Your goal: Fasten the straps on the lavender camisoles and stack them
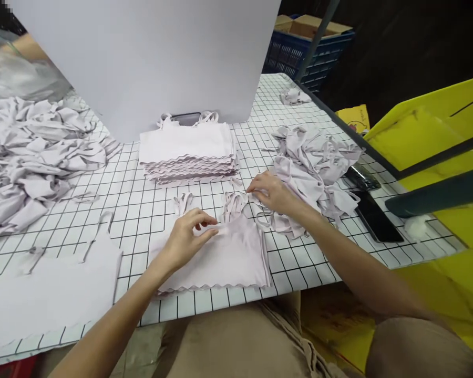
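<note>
"Step?"
"Seemingly straightening the pale top, in front of the neat stack; straps likely need a light pinch."
"Grip?"
"Left hand half-open, empty; right hand loosely curled, hold unclear."

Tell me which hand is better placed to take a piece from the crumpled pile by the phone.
Right, I'd say: the right hand is right by the pile, while the left hand is over the front stack, farther away.
</note>
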Action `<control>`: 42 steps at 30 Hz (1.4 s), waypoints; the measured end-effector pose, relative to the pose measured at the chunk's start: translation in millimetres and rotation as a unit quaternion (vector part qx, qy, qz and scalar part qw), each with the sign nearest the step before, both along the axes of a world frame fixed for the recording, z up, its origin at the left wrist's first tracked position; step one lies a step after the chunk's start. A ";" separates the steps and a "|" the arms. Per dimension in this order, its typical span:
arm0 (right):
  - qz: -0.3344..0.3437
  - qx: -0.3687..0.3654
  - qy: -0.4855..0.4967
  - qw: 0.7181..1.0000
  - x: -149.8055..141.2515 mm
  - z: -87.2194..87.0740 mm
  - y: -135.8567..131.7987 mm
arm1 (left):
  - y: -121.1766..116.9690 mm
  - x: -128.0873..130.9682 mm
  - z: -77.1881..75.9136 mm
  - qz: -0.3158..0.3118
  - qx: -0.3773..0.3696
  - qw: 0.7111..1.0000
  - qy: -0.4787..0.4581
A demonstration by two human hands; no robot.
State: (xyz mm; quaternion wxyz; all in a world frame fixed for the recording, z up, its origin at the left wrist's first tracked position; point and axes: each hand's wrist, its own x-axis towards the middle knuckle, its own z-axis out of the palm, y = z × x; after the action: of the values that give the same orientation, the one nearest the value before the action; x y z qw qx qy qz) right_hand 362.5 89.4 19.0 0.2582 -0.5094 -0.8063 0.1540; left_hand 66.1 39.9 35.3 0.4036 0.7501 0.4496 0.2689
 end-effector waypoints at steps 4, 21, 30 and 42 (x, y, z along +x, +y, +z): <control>-0.008 0.032 -0.043 0.999 -5.2 -8.0 2.3 | 14.5 36.2 -7.9 -0.028 0.004 0.999 0.021; -0.066 -0.110 0.084 0.988 -2.2 16.5 8.7 | 23.7 75.7 -46.6 -0.026 0.088 0.992 0.081; -0.090 -0.092 -0.098 0.987 69.8 47.3 0.8 | 20.0 71.8 -48.5 -0.035 0.098 0.991 0.082; 0.225 -0.118 -0.169 0.952 -35.1 12.6 -3.2 | 17.1 71.6 -57.1 -0.014 0.130 0.990 0.044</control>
State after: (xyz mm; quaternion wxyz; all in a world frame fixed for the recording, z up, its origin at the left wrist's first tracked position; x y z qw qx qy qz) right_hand 327.4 86.2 31.6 0.0145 -0.3600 -0.9079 0.2142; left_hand 137.7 57.0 -21.8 0.2861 0.8136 0.4174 0.2863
